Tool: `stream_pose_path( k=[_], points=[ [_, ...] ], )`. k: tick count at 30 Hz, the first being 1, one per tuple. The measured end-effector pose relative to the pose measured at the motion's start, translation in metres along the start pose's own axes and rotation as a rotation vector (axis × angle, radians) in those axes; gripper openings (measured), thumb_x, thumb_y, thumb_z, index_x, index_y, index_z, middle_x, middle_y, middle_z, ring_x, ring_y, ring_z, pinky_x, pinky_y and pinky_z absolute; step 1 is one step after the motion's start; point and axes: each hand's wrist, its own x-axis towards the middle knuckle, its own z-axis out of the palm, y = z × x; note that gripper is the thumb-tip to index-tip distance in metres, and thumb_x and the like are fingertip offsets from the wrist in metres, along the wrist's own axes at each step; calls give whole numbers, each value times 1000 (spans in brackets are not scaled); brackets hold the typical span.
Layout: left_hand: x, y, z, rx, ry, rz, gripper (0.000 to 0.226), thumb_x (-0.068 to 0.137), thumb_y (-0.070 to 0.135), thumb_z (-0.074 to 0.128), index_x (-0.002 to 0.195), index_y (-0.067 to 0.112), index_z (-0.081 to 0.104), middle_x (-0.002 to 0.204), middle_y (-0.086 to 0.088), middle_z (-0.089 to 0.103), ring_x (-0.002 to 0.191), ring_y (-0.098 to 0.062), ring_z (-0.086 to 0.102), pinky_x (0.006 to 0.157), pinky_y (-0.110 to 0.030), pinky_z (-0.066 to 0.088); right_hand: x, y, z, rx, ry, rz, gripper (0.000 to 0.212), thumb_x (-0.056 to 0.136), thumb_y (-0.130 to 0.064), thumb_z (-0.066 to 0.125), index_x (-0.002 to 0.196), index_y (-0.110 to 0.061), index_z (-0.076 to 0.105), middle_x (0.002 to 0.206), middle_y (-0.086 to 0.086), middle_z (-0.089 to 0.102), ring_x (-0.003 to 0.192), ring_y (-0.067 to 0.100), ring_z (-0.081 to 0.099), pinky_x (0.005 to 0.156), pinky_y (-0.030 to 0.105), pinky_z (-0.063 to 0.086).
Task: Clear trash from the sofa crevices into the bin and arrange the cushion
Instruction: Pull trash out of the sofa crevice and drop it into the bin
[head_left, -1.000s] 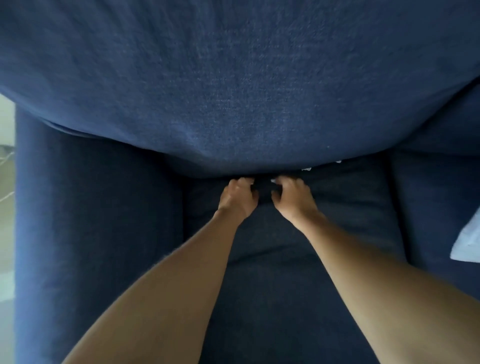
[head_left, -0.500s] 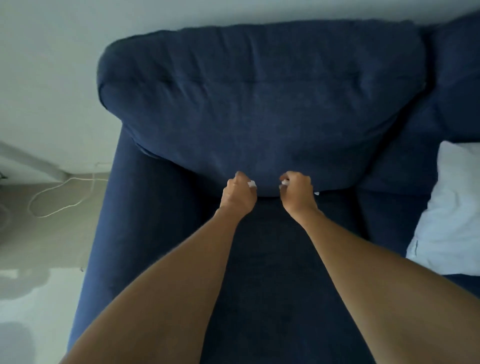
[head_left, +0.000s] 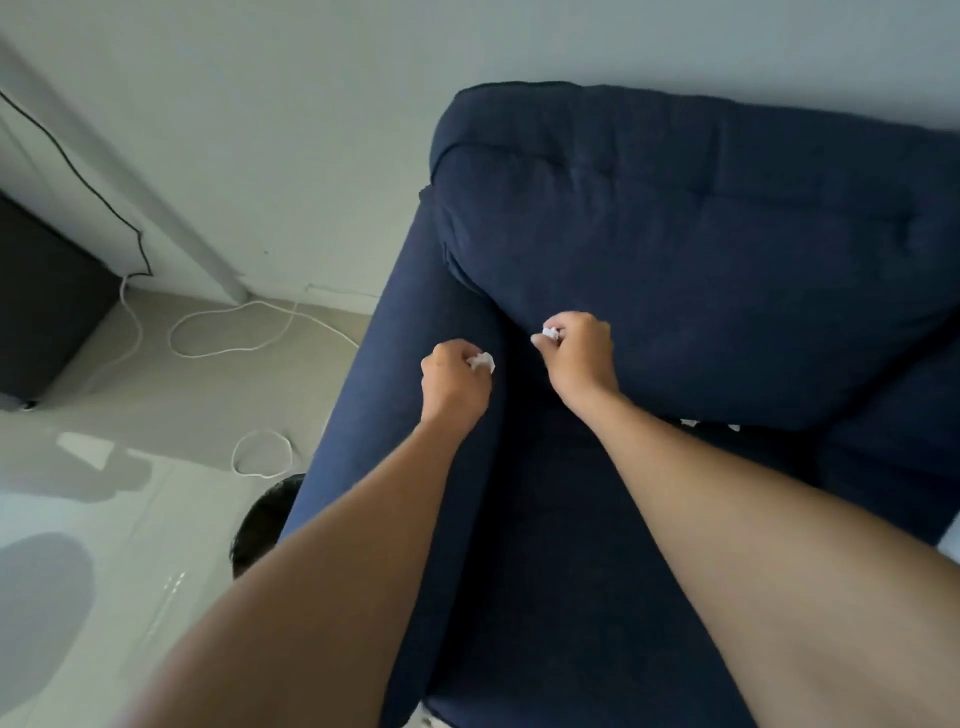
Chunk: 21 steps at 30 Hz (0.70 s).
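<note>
From the head camera, your left hand (head_left: 456, 384) is curled into a fist around a crumpled white scrap (head_left: 482, 362) that pokes out at the knuckles. It hangs over the sofa's left armrest (head_left: 405, 374), at about nine o'clock from your right hand. Your right hand (head_left: 579, 353) is also fisted, pinching a second white scrap (head_left: 549, 333) at its fingertips, just in front of the lower edge of the back cushion (head_left: 701, 249). Both fists are closed tight, probably because paper this small and light would slip out of a loose grip.

At about four o'clock from your right hand, more white bits (head_left: 690, 422) show in the crevice where the back cushion meets the seat (head_left: 561, 545). They sit there because the cushion's weight pins them, so that gap is not yet cleared.

The dark round shape at seven o'clock from your left hand, low on the floor beside the armrest, looks like the bin (head_left: 265, 519), though your forearm hides most of it. Its place beside the sofa suits a short carry over the armrest, and your left hand is already halfway along that line. A white cable (head_left: 218, 332) loops on the floor beyond it. At the far right edge a pale corner (head_left: 953, 545) may be the loose cushion; I cannot tell for sure.
</note>
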Motion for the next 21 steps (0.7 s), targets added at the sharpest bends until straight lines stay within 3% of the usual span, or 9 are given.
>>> stream_pose_path(
  k=[2, 4, 6, 8, 11, 16, 21],
  points=[
    [0, -28, -33, -24, 49, -40, 18, 89, 16, 56, 76, 8, 65, 73, -6, 57, 66, -19, 46, 49, -24, 38, -14, -32, 31, 9, -62, -24, 30, 89, -15, 63, 64, -3, 52, 59, 2, 50, 59, 21, 46, 59, 28, 38],
    [1, -58, -71, -56, 108, -92, 17, 88, 17, 58, 73, 13, 63, 69, -6, 54, 65, -20, 44, 56, -26, 37, -30, -64, 64, 1, -153, -70, 24, 89, -20, 63, 69, -6, 59, 66, 2, 57, 66, 26, 54, 62, 30, 46],
    [1, -90, -110, -99, 167, -158, 11, 88, 17, 61, 84, 13, 71, 74, -5, 60, 68, -20, 51, 64, -24, 38, -48, -92, 101, -41, -260, -132, 19, 88, -23, 65, 84, -4, 67, 82, 5, 67, 76, 26, 62, 70, 33, 53],
    [-3, -128, -152, -111, 226, -210, 17, 88, 16, 64, 99, 7, 73, 85, -8, 66, 78, -18, 57, 70, -21, 38, -68, -116, 142, -112, -369, -209, 20, 85, -24, 69, 84, -4, 70, 90, 8, 70, 81, 27, 64, 71, 34, 55],
    [-11, -191, -206, -118, 302, -308, 20, 87, 13, 64, 103, 3, 72, 91, -11, 69, 86, -22, 62, 73, -20, 39, -103, -148, 201, -198, -498, -296, 15, 84, -23, 72, 82, -8, 74, 95, 9, 70, 84, 26, 65, 68, 30, 49],
    [-32, -280, -256, -169, 359, -525, 17, 85, 11, 66, 98, 2, 72, 92, -14, 69, 83, -23, 63, 73, -23, 44, -151, -179, 275, -241, -695, -311, 11, 84, -11, 70, 90, -4, 75, 96, 10, 74, 79, 18, 61, 69, 23, 43],
    [-42, -336, -270, -201, 344, -662, 19, 83, 11, 67, 101, 6, 68, 102, -16, 69, 84, -29, 65, 76, -31, 54, -173, -188, 322, -249, -743, -274, 20, 85, -3, 61, 102, -6, 69, 106, 11, 69, 96, 24, 64, 76, 23, 43]
  ],
)
